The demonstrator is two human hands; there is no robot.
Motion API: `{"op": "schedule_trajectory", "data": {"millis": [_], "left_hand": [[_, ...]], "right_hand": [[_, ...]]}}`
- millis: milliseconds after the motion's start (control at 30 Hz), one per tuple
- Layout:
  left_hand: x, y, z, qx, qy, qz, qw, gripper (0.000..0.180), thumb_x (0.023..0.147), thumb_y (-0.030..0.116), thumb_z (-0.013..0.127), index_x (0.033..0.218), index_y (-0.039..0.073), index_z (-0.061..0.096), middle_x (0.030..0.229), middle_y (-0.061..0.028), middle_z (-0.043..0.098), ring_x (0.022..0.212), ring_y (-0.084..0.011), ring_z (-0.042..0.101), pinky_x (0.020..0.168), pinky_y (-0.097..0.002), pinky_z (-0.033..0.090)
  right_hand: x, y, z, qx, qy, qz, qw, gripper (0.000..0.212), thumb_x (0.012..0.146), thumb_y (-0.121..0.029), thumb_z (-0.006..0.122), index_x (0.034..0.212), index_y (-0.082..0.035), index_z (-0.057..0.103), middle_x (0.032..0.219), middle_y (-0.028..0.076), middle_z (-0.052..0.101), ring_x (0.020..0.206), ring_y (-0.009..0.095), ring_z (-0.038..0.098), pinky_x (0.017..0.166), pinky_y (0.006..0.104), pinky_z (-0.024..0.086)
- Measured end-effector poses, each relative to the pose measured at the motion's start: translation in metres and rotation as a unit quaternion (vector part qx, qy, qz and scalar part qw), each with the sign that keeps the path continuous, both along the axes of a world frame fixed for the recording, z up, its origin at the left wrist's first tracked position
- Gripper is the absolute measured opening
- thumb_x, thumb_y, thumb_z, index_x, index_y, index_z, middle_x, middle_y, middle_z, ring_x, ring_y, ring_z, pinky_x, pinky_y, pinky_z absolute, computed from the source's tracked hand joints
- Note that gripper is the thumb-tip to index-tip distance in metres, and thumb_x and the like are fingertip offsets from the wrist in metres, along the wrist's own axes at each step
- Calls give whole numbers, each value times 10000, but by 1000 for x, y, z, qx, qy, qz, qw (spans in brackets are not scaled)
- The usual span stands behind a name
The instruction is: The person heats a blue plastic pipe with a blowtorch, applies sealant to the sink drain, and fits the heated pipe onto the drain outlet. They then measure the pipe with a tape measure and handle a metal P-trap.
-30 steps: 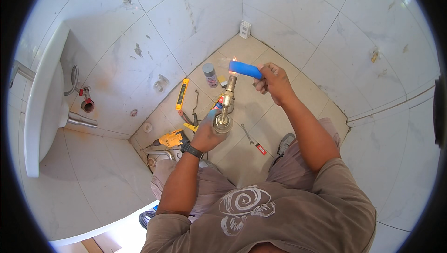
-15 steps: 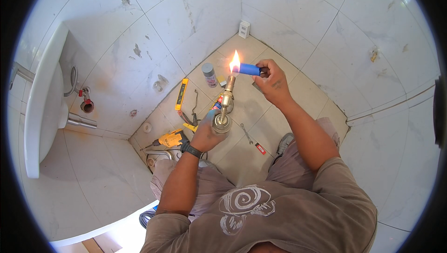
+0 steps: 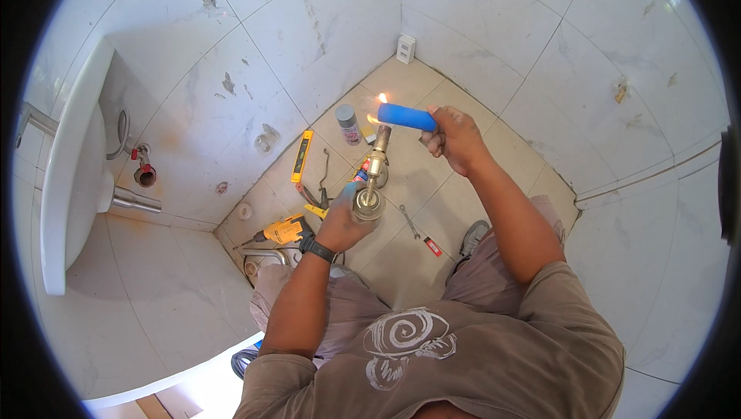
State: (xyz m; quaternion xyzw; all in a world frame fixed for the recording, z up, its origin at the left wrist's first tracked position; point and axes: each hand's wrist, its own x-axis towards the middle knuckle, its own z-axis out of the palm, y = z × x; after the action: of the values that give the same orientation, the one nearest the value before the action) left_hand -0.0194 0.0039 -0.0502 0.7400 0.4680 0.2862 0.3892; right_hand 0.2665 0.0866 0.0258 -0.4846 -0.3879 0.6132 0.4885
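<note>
My left hand (image 3: 345,220) is wrapped around a brass-headed blowtorch (image 3: 376,163), whose nozzle points up and away from me. Its round lower part shows beside my fingers. My right hand (image 3: 457,140) grips one end of a short blue pipe (image 3: 407,116), held roughly level just above the nozzle. Small orange flames lick around the pipe's free left end. My fingers cover the pipe's right end.
On the tiled floor lie a yellow drill (image 3: 283,230), a yellow level (image 3: 302,157), a wrench (image 3: 409,221) and a red lighter (image 3: 432,246). A grey-capped spray can (image 3: 348,124) stands near the wall. At left are a white basin (image 3: 73,180) and a red-handled valve (image 3: 143,164).
The tall flame has shrunk to small tongues at the pipe's end. My right hand has shifted and turned slightly, showing more of the blue pipe. My left hand and the blowtorch stay put.
</note>
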Motion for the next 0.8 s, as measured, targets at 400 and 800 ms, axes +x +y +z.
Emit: {"op": "schedule_trajectory", "data": {"millis": [400, 800], "left_hand": [[1, 1, -1, -6, 0, -9, 1000, 729, 752, 167, 838, 1381, 38, 491, 1213, -203, 659, 1159, -373, 645, 1000, -425, 501], [1, 0, 0, 4, -3, -4, 1000, 722, 757, 162, 832, 1381, 39, 489, 1222, -197, 657, 1171, -368, 641, 1006, -424, 498]], "right_hand": [[-1, 6, -22, 136, -151, -24, 979, 369, 897, -165, 767, 1170, 16, 598, 976, 110, 700, 867, 167, 689, 746, 301, 555], [-9, -1, -21, 297, -290, -84, 906, 328, 875, -111, 748, 1148, 11, 615, 919, 121, 700, 824, 187, 694, 749, 333, 557]]}}
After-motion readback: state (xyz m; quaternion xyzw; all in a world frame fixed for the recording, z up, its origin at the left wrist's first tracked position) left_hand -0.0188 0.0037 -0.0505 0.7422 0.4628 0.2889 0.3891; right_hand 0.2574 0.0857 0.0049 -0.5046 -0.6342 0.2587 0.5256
